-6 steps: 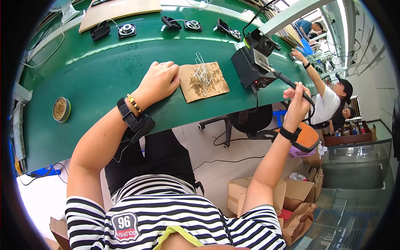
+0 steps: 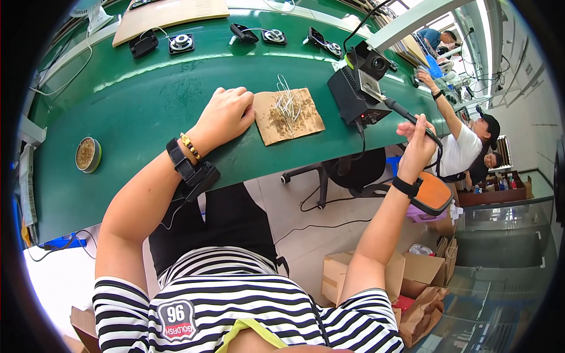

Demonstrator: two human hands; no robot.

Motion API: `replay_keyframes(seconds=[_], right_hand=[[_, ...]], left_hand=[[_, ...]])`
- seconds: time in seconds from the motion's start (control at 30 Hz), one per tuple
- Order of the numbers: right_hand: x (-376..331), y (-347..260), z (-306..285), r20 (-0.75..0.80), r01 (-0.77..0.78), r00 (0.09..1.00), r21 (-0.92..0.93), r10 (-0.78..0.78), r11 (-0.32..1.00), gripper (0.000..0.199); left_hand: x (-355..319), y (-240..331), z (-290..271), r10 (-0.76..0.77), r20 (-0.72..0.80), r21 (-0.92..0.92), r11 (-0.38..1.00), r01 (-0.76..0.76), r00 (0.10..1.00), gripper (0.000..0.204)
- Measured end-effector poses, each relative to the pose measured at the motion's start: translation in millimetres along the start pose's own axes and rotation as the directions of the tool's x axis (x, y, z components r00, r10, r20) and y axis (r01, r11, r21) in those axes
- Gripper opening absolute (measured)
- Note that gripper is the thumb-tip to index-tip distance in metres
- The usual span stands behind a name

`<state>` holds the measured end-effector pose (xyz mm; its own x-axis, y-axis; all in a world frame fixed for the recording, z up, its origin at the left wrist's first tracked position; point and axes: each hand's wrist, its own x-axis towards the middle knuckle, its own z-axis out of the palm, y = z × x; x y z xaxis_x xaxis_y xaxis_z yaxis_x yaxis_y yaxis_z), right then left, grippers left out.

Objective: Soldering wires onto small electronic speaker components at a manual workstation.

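Observation:
On the green workbench, my left hand (image 2: 225,113) rests with its fingers curled; whatever may be under them is hidden. Just right of its knuckles lies a square of brown cardboard (image 2: 276,134) covered in dark specks, and a loose tangle of thin white wire (image 2: 287,105) sits on top. My right hand (image 2: 419,144) grips a black soldering iron (image 2: 405,113) beyond the bench's front edge. The iron's front end points into the holder on a black soldering station (image 2: 356,97), which shows a small red light.
Several small speakers (image 2: 181,43) with black housings line the back of the bench. At the left stands a small round tin (image 2: 87,155) with brownish contents. A co-worker (image 2: 462,147) reaches over the bench at right. An orange-seated stool (image 2: 432,193) and cardboard boxes (image 2: 341,273) are on the floor.
My right hand has shifted very slightly to the left with the soldering iron. The left hand stays in place beside the cardboard. The co-worker's reaching hand has moved a little.

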<state>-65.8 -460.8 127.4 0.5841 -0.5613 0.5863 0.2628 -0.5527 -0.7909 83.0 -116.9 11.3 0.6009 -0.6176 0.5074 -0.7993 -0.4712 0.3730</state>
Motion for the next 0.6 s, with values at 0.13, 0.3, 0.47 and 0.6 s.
replay_keyframes(seconds=[0.13,0.3,0.47,0.6], right_hand=[[5,5,-10,-0.049,-0.040,0.998,-0.015,0.039,0.999,0.030],[6,7,-12,-0.133,-0.044,0.990,0.021,0.046,0.999,0.032],[3,11,-13,-0.074,-0.107,0.991,0.067,0.112,0.992,0.024],[-1,10,-22,-0.060,-0.002,0.998,0.092,0.008,0.996,0.019]], left_hand=[[0,-1,1,0.003,-0.009,-0.003,1.000,-0.003,1.000,0.014],[0,-1,-1,-0.017,0.024,-0.015,1.000,0.017,1.000,0.014],[-1,0,1,-0.011,0.011,-0.022,1.000,0.011,1.000,0.014],[1,0,0,-0.011,0.022,-0.017,1.000,0.011,1.000,0.014]])
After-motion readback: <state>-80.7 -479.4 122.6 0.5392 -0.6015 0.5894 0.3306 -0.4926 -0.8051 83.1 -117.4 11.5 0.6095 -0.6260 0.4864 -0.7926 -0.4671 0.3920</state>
